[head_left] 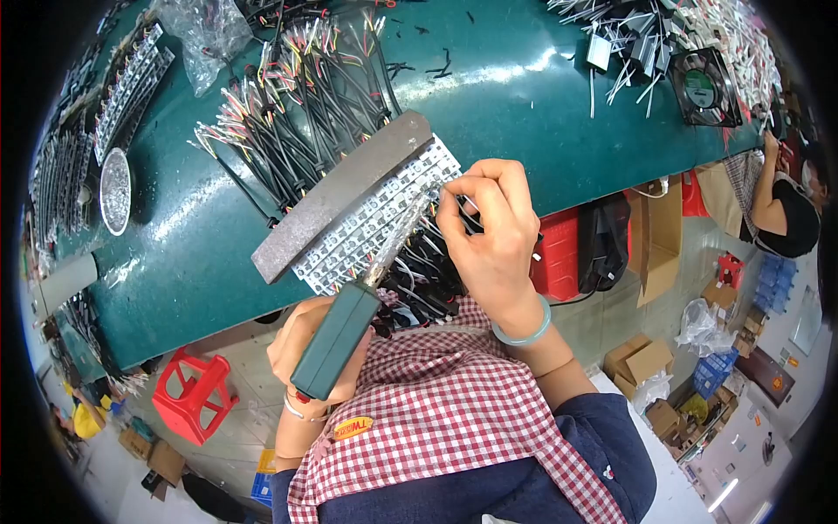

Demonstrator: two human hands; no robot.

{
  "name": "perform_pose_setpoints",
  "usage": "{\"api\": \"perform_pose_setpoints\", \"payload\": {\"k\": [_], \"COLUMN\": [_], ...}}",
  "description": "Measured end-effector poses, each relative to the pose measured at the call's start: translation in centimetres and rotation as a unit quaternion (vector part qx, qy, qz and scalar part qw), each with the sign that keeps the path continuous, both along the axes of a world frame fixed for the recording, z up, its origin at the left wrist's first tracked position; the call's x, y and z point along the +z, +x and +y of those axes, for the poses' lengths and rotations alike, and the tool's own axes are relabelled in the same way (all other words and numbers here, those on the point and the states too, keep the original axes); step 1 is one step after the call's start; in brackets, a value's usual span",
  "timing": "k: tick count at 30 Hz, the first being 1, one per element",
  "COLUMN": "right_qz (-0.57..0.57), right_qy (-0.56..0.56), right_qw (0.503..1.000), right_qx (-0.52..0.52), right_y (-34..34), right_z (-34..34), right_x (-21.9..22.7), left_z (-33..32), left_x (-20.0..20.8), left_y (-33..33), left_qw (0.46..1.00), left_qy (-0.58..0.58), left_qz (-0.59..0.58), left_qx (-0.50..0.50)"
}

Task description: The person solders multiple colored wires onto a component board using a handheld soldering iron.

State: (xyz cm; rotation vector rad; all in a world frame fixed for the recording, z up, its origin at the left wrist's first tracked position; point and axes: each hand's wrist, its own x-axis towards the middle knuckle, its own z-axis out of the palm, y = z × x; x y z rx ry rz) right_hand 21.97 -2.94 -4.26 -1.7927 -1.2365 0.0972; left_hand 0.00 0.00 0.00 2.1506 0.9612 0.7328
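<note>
Holds a green soldering iron (336, 341) by its handle in the left grip (292, 345), with fingers closed around it and the metal shaft slanting up to the right over a panel of small circuit boards (371, 227). Points the tip at the panel's far right end, just beside the fingertips of the right grip (493, 240). Cannot tell touching from hovering at that tip. Brings thumb and forefinger of the right grip together in a close pinch above the same end of the panel, with the other fingers curled; cannot tell a held wire from an empty pinch there. Has the panel lying aslant near the front edge of the green counter (489, 113), with a grey metal bar (345, 196) along its far side. Shows black wires (423, 288) bunched on the panel's near side, next to a checked apron (436, 393). Shows, beyond the bar, a large bunch of black cables (301, 144) with bared, coloured ends. Has also, on the counter's left, an oval dish (115, 192) and stacked circuit strips (131, 87), and toward the right end a black fan (703, 87). Wears a pale bracelet (528, 339) on the right wrist.
</note>
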Motion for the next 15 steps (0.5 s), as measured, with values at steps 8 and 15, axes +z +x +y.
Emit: {"api": "perform_pose_setpoints", "payload": {"k": [8,15], "right_qz": [0.024,0.028], "right_qy": [-0.009,-0.017], "right_qw": [1.0,0.999], "right_qx": [-0.002,-0.004], "right_y": [0.02,0.05], "right_z": [0.04,0.36], "right_x": [0.24,0.29], "left_z": [-0.01,0.3], "left_x": [-0.5,-0.21], "left_y": [-0.05,-0.15], "left_qw": [1.0,1.0], "left_qy": [-0.013,-0.016], "left_qz": [-0.012,-0.004], "left_qx": [-0.01,-0.008]}}
